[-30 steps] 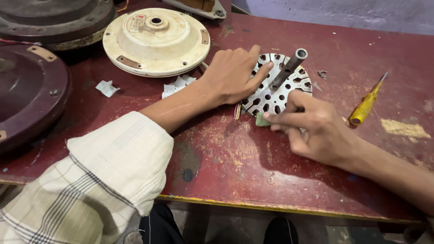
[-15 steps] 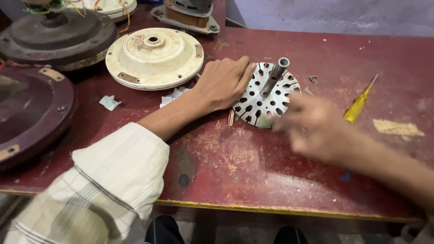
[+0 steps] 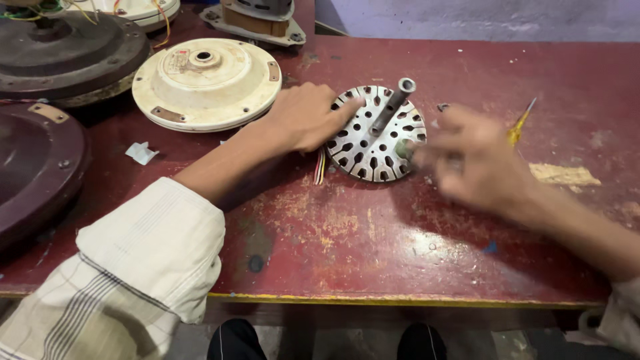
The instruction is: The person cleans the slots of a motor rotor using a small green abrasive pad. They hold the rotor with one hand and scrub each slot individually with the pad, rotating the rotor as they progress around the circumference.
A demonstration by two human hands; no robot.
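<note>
The left hand (image 3: 303, 117) lies flat, fingers together, on the left edge of the stator (image 3: 377, 137), mid-table. The right hand (image 3: 477, 160) is blurred at its right; grip unclear. The stator looks heavy and stiff; its shaft (image 3: 393, 103) seems a good hold.

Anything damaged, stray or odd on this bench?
The red table has worn, chipped paint, and a torn paper scrap lies loose on it. The left hand rests on the slotted metal disc; the right hand is blurred.
</note>
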